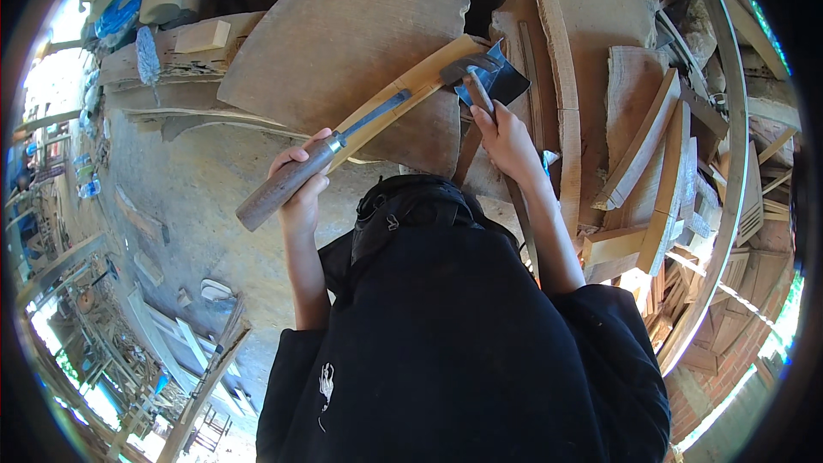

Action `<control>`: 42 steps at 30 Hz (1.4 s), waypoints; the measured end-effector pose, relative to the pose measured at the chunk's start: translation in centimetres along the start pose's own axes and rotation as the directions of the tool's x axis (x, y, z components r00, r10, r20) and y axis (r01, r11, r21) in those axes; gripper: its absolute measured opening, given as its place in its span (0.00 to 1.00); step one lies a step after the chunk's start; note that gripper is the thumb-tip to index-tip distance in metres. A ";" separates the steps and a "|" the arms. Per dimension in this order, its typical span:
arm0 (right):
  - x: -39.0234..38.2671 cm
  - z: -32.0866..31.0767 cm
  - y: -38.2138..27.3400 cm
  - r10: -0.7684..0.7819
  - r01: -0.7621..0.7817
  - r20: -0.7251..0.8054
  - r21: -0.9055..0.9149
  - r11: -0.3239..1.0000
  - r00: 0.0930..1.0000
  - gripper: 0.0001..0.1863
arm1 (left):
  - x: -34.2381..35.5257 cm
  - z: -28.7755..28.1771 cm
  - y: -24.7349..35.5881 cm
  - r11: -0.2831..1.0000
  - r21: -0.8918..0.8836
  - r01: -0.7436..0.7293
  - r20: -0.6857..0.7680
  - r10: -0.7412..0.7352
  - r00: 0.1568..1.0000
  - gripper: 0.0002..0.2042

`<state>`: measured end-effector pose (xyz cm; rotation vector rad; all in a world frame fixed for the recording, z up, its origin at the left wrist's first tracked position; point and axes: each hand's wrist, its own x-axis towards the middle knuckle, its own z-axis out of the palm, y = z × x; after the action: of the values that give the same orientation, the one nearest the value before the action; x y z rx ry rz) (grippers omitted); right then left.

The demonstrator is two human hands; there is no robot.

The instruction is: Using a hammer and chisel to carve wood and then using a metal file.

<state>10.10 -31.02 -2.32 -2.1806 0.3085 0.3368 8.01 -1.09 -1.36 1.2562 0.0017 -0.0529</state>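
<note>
While the left hand [302, 202] wraps snugly round a chisel [337, 142] at ten o'clock, blade pointing toward two over a pale wooden strip [433, 67], the right hand [512, 144] grips a hammer [465, 69] near one; a low blade angle likely helps control.

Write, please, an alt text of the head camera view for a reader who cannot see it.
The left hand grips a wooden-handled chisel, its blade over a pale wood strip, while the right hand holds a hammer near the strip's far end. A broad wooden slab lies beyond, with cut timber pieces to the right.
</note>
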 end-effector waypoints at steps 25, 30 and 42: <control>-11.4 -5.5 -4.5 0.260 -0.243 0.046 0.540 0.806 0.965 0.15 | 4.5 5.0 6.1 0.949 0.315 -0.025 0.022 0.019 1.000 0.14; -12.0 -6.7 -2.2 0.293 -0.292 0.074 0.469 0.833 0.953 0.15 | 2.4 3.8 5.0 0.951 0.306 0.042 -0.010 -0.041 0.999 0.15; -11.5 -6.9 0.6 0.226 -0.245 0.106 0.229 0.942 0.968 0.18 | -1.4 1.9 -0.5 0.997 0.011 -0.076 -0.053 0.077 0.996 0.20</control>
<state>0.13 -35.81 5.22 -1.8902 0.5411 0.4908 6.58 -2.96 -1.23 1.2650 -0.0004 0.0468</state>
